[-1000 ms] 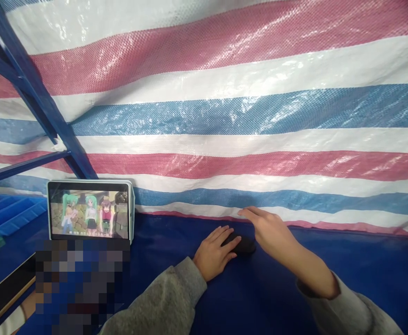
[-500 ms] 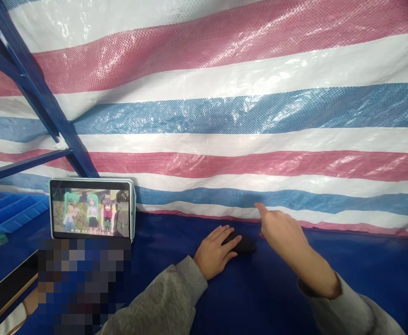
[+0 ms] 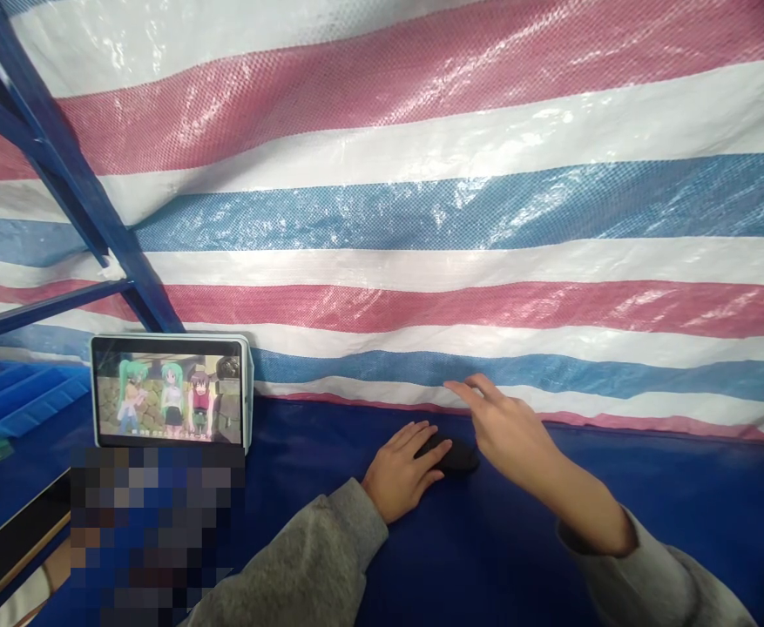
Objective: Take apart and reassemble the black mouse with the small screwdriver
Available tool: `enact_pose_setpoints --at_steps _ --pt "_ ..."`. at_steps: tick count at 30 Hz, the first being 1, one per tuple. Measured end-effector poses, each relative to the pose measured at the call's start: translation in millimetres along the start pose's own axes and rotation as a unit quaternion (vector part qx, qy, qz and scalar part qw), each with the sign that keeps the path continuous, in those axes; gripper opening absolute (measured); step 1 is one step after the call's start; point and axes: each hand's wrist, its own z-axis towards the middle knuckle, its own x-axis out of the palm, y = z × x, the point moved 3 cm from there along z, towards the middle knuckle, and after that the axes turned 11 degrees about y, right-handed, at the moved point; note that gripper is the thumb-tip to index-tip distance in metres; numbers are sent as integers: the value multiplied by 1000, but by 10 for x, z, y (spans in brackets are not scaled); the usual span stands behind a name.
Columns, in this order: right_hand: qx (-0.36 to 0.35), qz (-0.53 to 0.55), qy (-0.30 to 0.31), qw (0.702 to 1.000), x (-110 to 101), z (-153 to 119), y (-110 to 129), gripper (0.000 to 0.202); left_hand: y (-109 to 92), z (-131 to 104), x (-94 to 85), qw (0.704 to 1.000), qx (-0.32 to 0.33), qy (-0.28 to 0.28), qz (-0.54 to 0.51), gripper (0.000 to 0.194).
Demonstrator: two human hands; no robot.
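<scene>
My left hand [image 3: 404, 473] lies spread with its fingers over the left part of a black rounded object [image 3: 461, 456], which rests on the blue table surface [image 3: 303, 488]. It looks like a computer mouse. To the right of it, my right hand [image 3: 509, 431] is raised above the table near the striped sheet. Its index finger and another finger stretch out to the left; nothing is held in it. Grey sleeves cover both my forearms.
A tablet [image 3: 171, 392] showing a cartoon stands at the left. Behind it are a blue metal frame [image 3: 87, 192] and a striped plastic sheet [image 3: 453, 209]. Blue trays [image 3: 22, 396] sit at the far left. Below them are a dark phone-like object [image 3: 16, 540] and a blurred patch.
My right hand has moved a little to the left, and a second finger now stretches out beside the index finger. My left hand has stayed in place.
</scene>
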Motion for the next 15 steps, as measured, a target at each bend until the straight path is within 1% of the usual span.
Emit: enact_pose_setpoints --at_steps 2,3,7,8,10,13,15 --pt "-8 3 -1 1000 -12 -10 23 57 -1 0 -4 1000 0 1 0 42" --pt "-1 1 2 1000 -16 -14 26 56 -1 0 -6 1000 1 2 1 42" --pt "91 -7 40 995 -16 -18 -28 47 -5 0 -16 1000 5 2 1 43" --pt "101 -3 49 994 -12 -15 -39 47 -5 0 -17 1000 5 2 0 43" --pt "84 8 51 995 -9 -5 -36 51 -3 -1 -14 1000 2 3 -1 43" --pt "42 12 29 999 -11 4 -8 57 7 -3 0 1000 -2 2 -4 43" --pt "41 10 18 999 -10 2 -1 58 15 -4 10 1000 -3 0 -5 43"
